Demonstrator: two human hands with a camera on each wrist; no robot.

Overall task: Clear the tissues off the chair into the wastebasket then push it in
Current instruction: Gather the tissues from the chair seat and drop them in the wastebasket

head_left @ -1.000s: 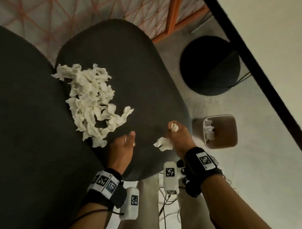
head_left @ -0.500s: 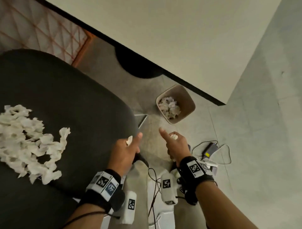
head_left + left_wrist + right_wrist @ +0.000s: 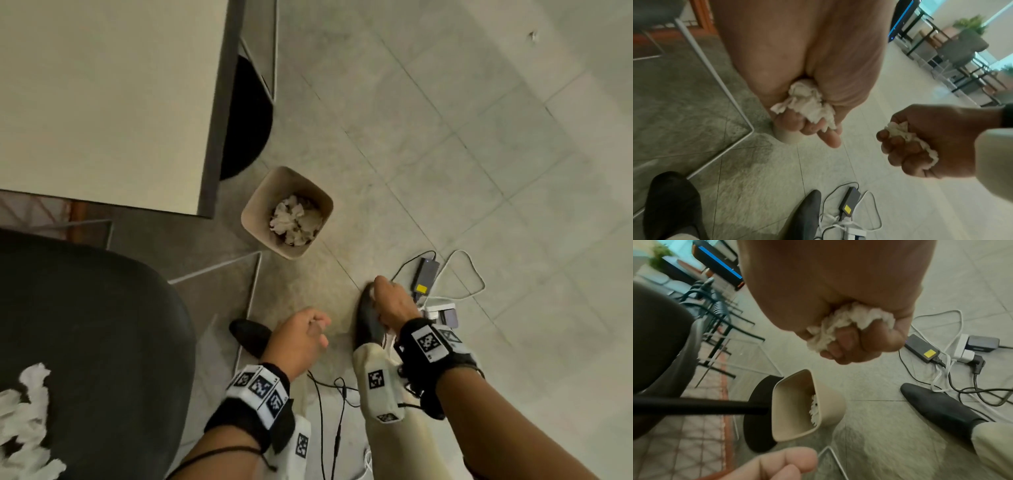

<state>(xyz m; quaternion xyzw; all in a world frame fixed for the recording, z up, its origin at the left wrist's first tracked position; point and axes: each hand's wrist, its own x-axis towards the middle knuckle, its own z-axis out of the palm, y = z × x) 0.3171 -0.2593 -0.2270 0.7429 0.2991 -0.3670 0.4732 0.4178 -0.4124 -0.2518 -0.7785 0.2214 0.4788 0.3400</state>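
Observation:
Both hands hover over the floor, short of the beige wastebasket, which holds crumpled tissues. My left hand grips a crumpled white tissue in its curled fingers. A second tissue wad is held tight in the fist of my right hand. The dark grey chair seat fills the lower left, with more white tissues lying on it at the edge of the head view. The wastebasket appears below the right fist in the right wrist view.
A pale table top covers the upper left, over a round black base. On the tiled floor to the right lie a power adapter, plugs and cables. My black shoes stand below the hands.
My view and both hands swung right, away from the tissue pile and off the chair seat toward the wastebasket. Each hand still carries its tissue.

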